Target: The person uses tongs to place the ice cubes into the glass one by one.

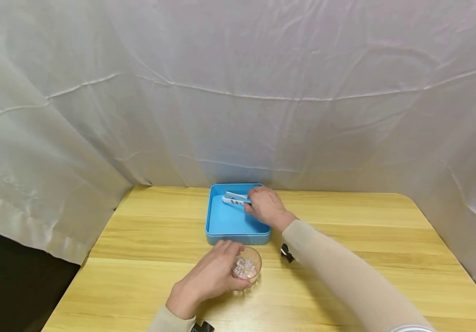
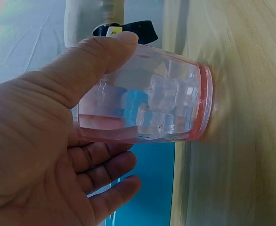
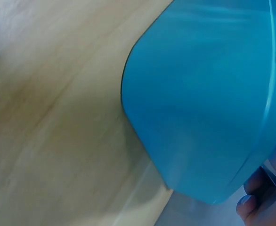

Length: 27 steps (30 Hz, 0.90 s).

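Note:
My left hand [image 1: 217, 269] holds a clear, pink-tinted glass [image 1: 255, 258] upright on the table. Clear ice-like cubes [image 2: 164, 106] lie in the bottom of this glass. In the left wrist view the thumb lies along one side and the curled fingers show at the other. Over a blue tray [image 1: 238, 239], my right hand [image 1: 267, 206] grips a pair of white and blue tongs [image 1: 234, 201], whose two tips point left and stand slightly apart. Only fingertips and a bit of the tongs' end show in the right wrist view; the tray's outer wall [image 3: 199, 94] fills much of it.
The tray stands at the back of a wooden table [image 1: 150, 249], just behind the glass. A pale cloth curtain [image 1: 242, 115] hangs along the back and sides. Black wrist straps [image 1: 287, 252] show at both cuffs.

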Tool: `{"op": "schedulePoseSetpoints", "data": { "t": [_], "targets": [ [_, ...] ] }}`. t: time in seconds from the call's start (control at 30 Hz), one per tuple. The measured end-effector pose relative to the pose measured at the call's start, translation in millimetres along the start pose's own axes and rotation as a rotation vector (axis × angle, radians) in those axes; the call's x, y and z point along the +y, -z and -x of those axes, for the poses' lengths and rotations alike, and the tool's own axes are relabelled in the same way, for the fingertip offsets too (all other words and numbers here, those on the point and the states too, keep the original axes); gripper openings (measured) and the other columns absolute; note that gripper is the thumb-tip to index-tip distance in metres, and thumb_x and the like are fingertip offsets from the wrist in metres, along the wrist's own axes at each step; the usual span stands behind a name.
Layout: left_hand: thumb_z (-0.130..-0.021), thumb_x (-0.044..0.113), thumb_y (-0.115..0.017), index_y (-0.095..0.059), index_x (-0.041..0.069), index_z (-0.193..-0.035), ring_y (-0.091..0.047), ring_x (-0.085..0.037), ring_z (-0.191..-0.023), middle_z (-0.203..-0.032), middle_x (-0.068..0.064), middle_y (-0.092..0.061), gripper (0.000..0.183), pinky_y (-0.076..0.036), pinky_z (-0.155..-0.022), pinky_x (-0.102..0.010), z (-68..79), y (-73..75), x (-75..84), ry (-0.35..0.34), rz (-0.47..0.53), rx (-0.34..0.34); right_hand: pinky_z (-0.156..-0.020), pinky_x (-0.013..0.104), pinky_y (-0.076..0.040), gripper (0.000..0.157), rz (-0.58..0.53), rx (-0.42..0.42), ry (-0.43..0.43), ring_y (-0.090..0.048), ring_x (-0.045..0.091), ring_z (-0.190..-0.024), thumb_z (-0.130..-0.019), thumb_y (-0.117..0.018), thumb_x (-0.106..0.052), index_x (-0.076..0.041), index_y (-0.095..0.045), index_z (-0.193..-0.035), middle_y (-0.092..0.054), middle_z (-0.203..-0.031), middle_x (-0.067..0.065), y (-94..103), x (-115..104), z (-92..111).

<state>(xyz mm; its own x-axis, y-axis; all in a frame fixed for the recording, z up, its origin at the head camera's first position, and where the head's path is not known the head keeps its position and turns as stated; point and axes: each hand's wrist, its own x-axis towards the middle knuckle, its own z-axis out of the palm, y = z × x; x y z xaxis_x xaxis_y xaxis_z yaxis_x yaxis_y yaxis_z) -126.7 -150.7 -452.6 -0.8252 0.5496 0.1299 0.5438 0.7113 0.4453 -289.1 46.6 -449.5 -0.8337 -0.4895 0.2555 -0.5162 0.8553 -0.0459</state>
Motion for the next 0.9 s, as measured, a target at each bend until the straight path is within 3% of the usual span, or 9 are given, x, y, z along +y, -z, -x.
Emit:
{"op": "schedulePoseSetpoints", "data": {
  "t": [0.4, 0.9],
  "targets": [
    [-0.079, 0.044, -0.091, -0.061, 0.005, -0.135, -0.056, -0.018, -0.117, -0.129, -0.005, -0.066, 0.074, -0.054, -0.101, -0.037, -3.6, 0.0, 2.3, -0.004, -0.006, -0.01, -0.065, 0.036, -0.051, 0.022, -0.02, 0.051, 0.021, -0.052, 0.02, -0.071, -0.097, -0.071, -0.023, -0.009, -0.061, -0.082, -0.056, -0.076, 0.002, -3.0, -3, 4],
    [-0.08, 0.044, -0.09, -0.061, 0.005, -0.135, -0.055, -0.018, -0.116, -0.127, -0.005, -0.066, 0.073, -0.053, -0.1, -0.036, -6.0, 0.9, 3.7, -0.011, -0.001, -0.013, -0.07, 0.035, -0.049, 0.02, -0.015, 0.002, 0.018, -0.048, 0.02, -0.071, -0.097, -0.071, -0.02, -0.009, -0.063, -0.082, -0.054, -0.075, 0.001, 10.4, -3, 27]
  ]
}}
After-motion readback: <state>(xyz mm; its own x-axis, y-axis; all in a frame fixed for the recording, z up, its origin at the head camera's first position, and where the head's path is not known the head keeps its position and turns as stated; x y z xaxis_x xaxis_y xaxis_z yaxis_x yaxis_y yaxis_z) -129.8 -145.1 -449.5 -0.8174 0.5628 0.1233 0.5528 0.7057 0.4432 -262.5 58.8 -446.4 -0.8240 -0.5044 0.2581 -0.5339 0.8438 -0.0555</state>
